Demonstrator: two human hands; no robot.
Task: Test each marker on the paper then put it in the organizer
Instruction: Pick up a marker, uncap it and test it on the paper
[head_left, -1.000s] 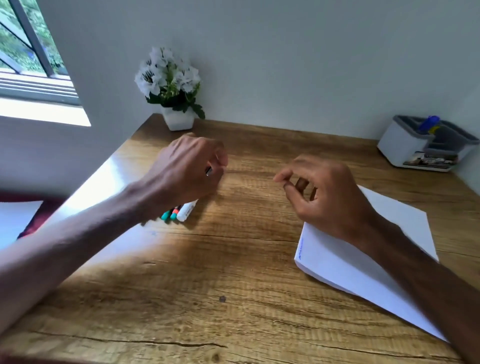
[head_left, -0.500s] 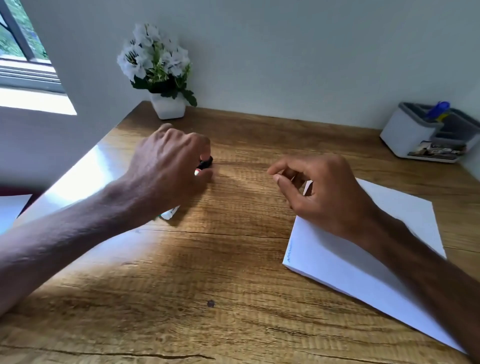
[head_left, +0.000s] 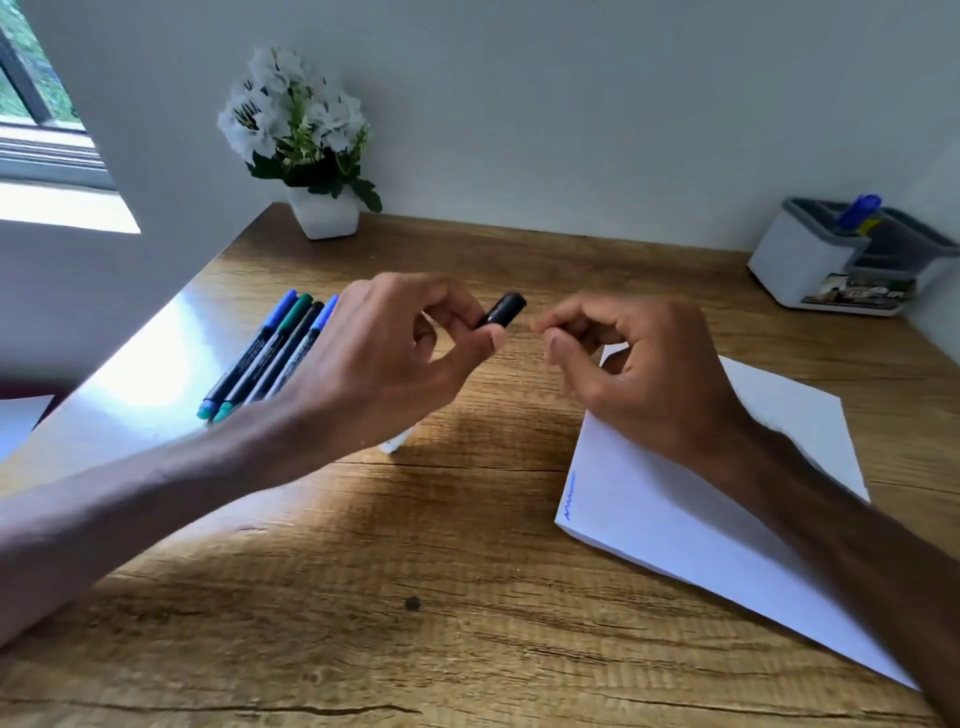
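Both hands are up off the surface (head_left: 415, 623), close together just past the near-left end of the paper (head_left: 675, 519). Her or his left hand (head_left: 384, 358) pinches a marker (head_left: 503, 309) between thumb and forefinger, the black cap end poking out toward the paper. Over the paper's far-left corner, the right hand (head_left: 639, 374) has its fingers curled in, thumb and forefinger tips nearly meeting, nothing between them, just beside that cap without touching it. A blue scribble (head_left: 570, 496) runs along the paper's left edge. Well left of the paper, four more markers (head_left: 270, 353) lie side by side. Beyond the paper, to its right, stands the organizer (head_left: 800, 270) with a blue marker (head_left: 857, 210) upright inside.
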